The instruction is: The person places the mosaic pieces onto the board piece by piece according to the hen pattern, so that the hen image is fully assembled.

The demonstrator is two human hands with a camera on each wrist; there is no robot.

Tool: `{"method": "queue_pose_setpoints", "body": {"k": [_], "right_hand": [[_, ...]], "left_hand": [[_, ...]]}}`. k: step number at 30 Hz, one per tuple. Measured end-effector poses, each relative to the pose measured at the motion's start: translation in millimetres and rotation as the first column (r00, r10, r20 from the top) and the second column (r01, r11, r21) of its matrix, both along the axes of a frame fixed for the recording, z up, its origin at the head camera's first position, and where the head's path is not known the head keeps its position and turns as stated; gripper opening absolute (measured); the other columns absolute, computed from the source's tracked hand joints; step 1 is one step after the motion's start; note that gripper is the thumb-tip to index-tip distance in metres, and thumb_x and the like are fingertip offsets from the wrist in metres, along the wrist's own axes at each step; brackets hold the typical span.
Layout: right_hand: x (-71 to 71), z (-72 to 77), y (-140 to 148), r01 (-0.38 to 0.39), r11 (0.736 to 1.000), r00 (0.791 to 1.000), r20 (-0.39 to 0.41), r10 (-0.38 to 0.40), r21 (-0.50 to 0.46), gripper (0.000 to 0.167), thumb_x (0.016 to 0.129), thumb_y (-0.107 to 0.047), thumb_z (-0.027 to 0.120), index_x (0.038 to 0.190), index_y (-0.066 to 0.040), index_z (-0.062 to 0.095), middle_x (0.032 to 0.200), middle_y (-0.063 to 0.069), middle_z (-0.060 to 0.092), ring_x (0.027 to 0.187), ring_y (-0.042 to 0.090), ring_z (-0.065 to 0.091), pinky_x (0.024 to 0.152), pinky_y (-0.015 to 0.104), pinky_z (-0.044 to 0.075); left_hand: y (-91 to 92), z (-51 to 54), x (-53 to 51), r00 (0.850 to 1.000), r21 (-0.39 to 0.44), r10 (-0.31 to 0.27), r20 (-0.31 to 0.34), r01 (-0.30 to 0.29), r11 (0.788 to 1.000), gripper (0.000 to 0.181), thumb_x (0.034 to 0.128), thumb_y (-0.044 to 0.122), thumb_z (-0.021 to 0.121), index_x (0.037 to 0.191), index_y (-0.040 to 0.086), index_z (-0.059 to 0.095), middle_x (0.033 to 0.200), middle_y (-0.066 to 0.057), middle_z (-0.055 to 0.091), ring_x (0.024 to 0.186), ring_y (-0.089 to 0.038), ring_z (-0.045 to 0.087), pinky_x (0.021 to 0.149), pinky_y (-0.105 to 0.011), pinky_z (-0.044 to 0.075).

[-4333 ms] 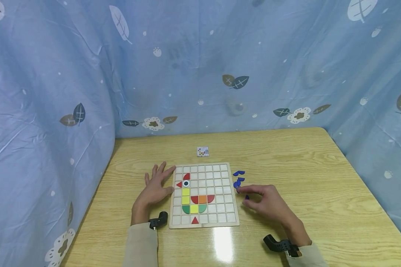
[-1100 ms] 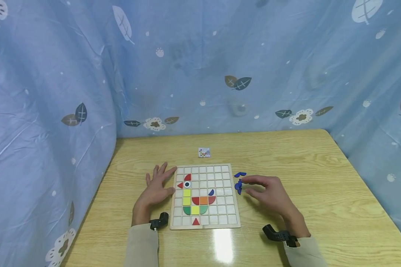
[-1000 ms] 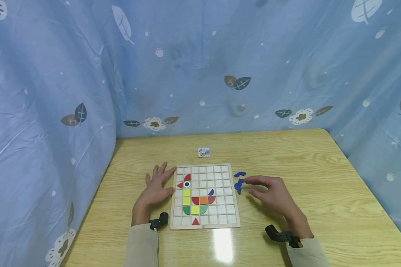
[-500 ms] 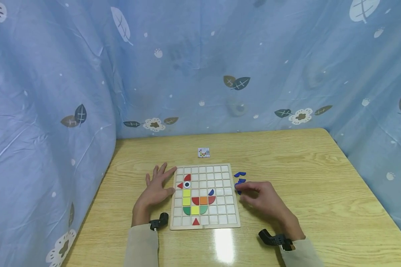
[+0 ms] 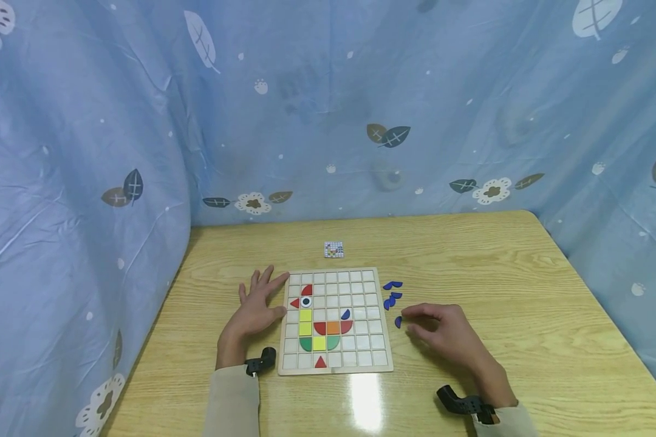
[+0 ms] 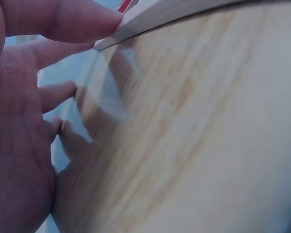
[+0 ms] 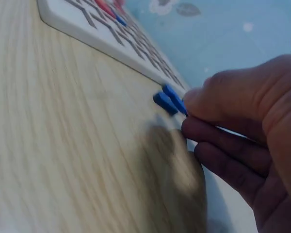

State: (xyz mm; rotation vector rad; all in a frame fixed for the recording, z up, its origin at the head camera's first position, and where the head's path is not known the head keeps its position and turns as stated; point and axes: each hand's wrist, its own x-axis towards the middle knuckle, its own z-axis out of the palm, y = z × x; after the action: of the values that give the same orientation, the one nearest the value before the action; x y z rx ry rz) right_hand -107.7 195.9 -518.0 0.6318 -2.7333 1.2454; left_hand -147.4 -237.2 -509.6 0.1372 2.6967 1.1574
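Observation:
My left hand [image 5: 254, 315] lies at the left edge of the wooden grid board [image 5: 379, 368], fingers spread. Its thumb [image 6: 94, 23] touches the board's side in the left wrist view. My right hand [image 5: 443, 332] is over the table right of the board, index finger and thumb apart. A blue semicircle tile [image 5: 398, 321] lies just left of those fingertips; whether they touch it I cannot tell. Farther back, more blue tiles [image 5: 389, 303] lie in a loose group. On the board, coloured tiles form a bird-like figure, with one blue tile [image 5: 345, 314] above a red quarter-round tile [image 5: 347, 328].
A small picture card [image 5: 333, 249] lies behind the board and shows a similar figure on a grid. Two blue tiles [image 5: 392, 285] sit near the board's upper right corner. A blue patterned curtain [image 5: 317, 109] hangs along the table's back and sides.
One blue tile was set on the board since the earliest frame. In the last half second, another blue tile came away from the group toward me, and my right hand shifted slightly right.

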Motion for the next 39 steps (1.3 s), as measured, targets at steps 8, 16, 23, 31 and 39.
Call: {"method": "queue_pose_setpoints", "body": {"k": [8, 16, 23, 31, 39], "right_hand": [[-6.1, 0.8, -20.0, -0.047, 0.998, 0.999, -0.002, 0.047, 0.034, 0.03, 0.088, -0.006, 0.088, 0.116, -0.018, 0.085, 0.113, -0.01, 0.084, 0.112, 0.014, 0.079, 0.102, 0.043, 0.063], [-8.0, 0.9, -37.4, -0.058, 0.996, 0.998, 0.001, 0.058, 0.062, 0.03, 0.087, 0.001, 0.087, 0.112, -0.018, 0.085, 0.111, -0.007, 0.084, 0.107, 0.012, 0.079, 0.096, 0.037, 0.065], [-8.2, -1.6, -36.5, -0.032, 0.995, 0.996, -0.08, 0.039, 0.092, 0.035, 0.084, 0.008, 0.086, 0.109, -0.016, 0.085, 0.108, -0.006, 0.085, 0.107, 0.02, 0.081, 0.096, 0.043, 0.065], [-19.2, 9.5, -40.2, -0.065, 0.995, 0.986, -0.151, 0.077, 0.082, 0.028, 0.085, 0.008, 0.084, 0.103, -0.013, 0.086, 0.103, -0.005, 0.085, 0.103, 0.018, 0.082, 0.092, 0.04, 0.067], [-41.1, 27.4, -56.7, -0.189, 0.981, 0.968, -0.164, 0.192, 0.035, 0.024, 0.089, 0.008, 0.082, 0.107, -0.007, 0.085, 0.105, 0.0, 0.085, 0.1, 0.018, 0.081, 0.086, 0.043, 0.067]], "left_hand": [[0.7, 0.7, 0.1, 1.0, -0.008, 0.003, -0.01, -0.003, 1.0, 0.085, 0.0889, 0.009, 0.072, 0.169, 0.019, 0.045, 0.185, -0.018, 0.01, 0.171, -0.045, -0.011, 0.128, -0.071, -0.022], [0.0, 1.8, 0.5, 1.0, 0.006, -0.015, -0.007, 0.015, 1.0, 0.086, 0.0881, 0.008, 0.072, 0.169, 0.017, 0.045, 0.185, -0.019, 0.01, 0.17, -0.047, -0.012, 0.127, -0.073, -0.023], [-1.1, 0.3, -0.4, 1.0, -0.004, -0.015, -0.006, 0.015, 1.0, 0.085, 0.0892, 0.008, 0.071, 0.169, 0.018, 0.044, 0.185, -0.019, 0.009, 0.17, -0.046, -0.013, 0.127, -0.072, -0.023], [-1.9, 0.7, -0.7, 1.0, 0.002, -0.014, -0.004, 0.014, 1.0, 0.085, 0.0888, 0.008, 0.071, 0.169, 0.017, 0.044, 0.185, -0.019, 0.009, 0.17, -0.046, -0.013, 0.127, -0.072, -0.024], [-0.7, 1.3, 0.1, 1.0, 0.012, -0.008, -0.004, 0.008, 1.0, 0.086, 0.0882, 0.008, 0.072, 0.169, 0.018, 0.045, 0.185, -0.019, 0.009, 0.17, -0.046, -0.014, 0.127, -0.072, -0.024]]}}
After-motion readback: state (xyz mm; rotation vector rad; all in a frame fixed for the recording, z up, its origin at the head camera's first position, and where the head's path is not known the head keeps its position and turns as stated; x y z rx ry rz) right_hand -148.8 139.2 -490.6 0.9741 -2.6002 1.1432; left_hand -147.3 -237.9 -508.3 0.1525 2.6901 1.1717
